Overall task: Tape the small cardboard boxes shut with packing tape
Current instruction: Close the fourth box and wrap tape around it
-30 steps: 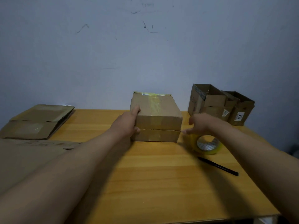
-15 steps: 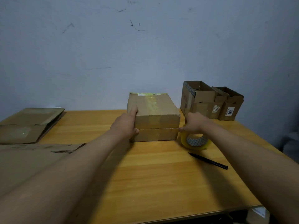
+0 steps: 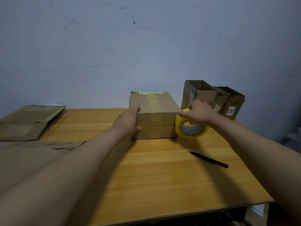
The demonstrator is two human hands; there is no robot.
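On the table: everything below sits on the wooden table [image 3: 154,173] against a pale scuffed wall [image 3: 146,46].
Stacked boxes: two flat cardboard boxes lie one on the other at the middle back of the table; the top box [image 3: 156,110] has a strip of yellowish tape running front to back over its lid and down its near face, and the bottom box [image 3: 156,132] shows only its near face beneath it.
My left hand: my left hand [image 3: 128,121] grips the near left corner of the stack, the forefinger laid up along the left edge of the top box and the thumb tucked against the front where the two boxes meet.
My right hand: my right hand [image 3: 197,111] is curled round the tape roll [image 3: 191,126], with fingers through its core and the rest over its upper rim.
Tape roll: it is lifted and tilted, its yellow edge touching the near right corner of the top box.
Pen: a black pen [image 3: 209,159] lies slantwise on the table, nearer to me, right of the stack.
Open boxes: a cluster of small open boxes [image 3: 211,98] stands at the back right, with white labels on their sides.
Flat cardboard: flattened cardboard [image 3: 31,121] lies at the left, overlapping the table edge.
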